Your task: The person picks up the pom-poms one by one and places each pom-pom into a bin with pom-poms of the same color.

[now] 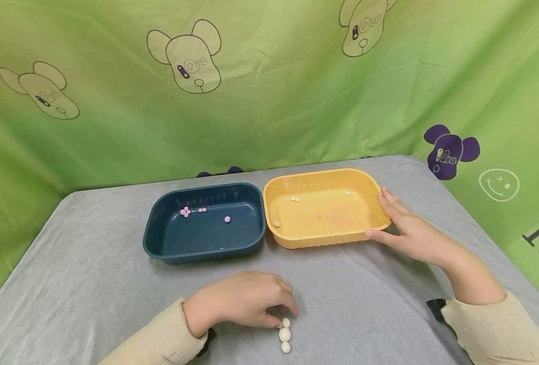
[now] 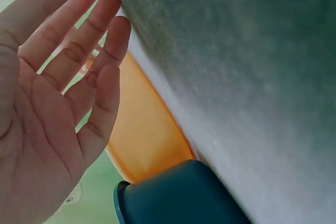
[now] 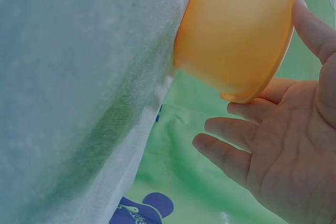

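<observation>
Three white balls (image 1: 285, 334) stand in a line on the grey cloth near the front, the middle one largest. My left hand (image 1: 253, 300) is just behind them, thumb tip right at the smallest-looking far ball. In the left wrist view its fingers (image 2: 73, 51) are loosely bent with the palm bare; the balls show only partly at the top edge. My right hand (image 1: 417, 234) rests on the right end of the yellow tray (image 1: 328, 236), thumb at the front rim and fingers at the side. Those fingers (image 3: 226, 153) are fairly straight in the right wrist view.
Left of the yellow tray, and against it, is a dark blue tray (image 1: 205, 250) with pink balls (image 1: 185, 212) in it, some clustered. A few small pale balls (image 1: 295, 199) lie inside the yellow tray. A green printed curtain (image 1: 269, 101) hangs behind the table.
</observation>
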Demonstrator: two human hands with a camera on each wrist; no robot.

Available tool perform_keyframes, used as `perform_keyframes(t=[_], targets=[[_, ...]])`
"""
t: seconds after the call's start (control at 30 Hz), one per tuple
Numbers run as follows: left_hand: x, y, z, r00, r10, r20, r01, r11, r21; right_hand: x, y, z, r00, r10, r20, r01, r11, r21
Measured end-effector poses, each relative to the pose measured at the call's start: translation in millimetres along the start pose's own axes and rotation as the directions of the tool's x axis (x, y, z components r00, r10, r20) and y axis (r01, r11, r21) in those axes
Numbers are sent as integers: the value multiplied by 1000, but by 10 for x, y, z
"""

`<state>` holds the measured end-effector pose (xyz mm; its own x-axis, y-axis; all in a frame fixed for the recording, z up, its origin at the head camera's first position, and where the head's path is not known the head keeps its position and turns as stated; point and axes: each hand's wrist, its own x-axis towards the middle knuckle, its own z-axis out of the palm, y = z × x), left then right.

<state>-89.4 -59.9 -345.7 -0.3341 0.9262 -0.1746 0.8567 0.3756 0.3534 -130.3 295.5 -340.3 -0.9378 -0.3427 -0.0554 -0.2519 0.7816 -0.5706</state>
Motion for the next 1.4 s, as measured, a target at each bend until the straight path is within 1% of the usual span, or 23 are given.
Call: perform_keyframes(t=[0.13,0.33,0.53,0.77,1.07,1.17,1.4], targets=[[14,6,-6,1000,8,14,-8,1000,0,-4,0,6,1000,-5,-3,5,1000,1],[29,15,-11,999,30,20,-31,999,26,-1,-5,4,1000,-1,-4,1,1000,6],[42,7,0,999,31,23,-31,999,26,2,-7,-2,1000,7,1,-7,1000,7],[49,17,1,1000,11,27,-11,1000,15,2,2,-2,1000,3,-1,-3,1000,8],[53,1,-12,999,-25,42,27,999,-46,5,10,5,1000,1,-4,-1,1000,1],[42,2,-28,998,-36,44,38,998,-43,6,9,4,1000,0,-4,0,1000,2],[9,7,-56,998,-53,26,54,998,-27,1,14,4,1000,-1,-4,1,1000,4]])
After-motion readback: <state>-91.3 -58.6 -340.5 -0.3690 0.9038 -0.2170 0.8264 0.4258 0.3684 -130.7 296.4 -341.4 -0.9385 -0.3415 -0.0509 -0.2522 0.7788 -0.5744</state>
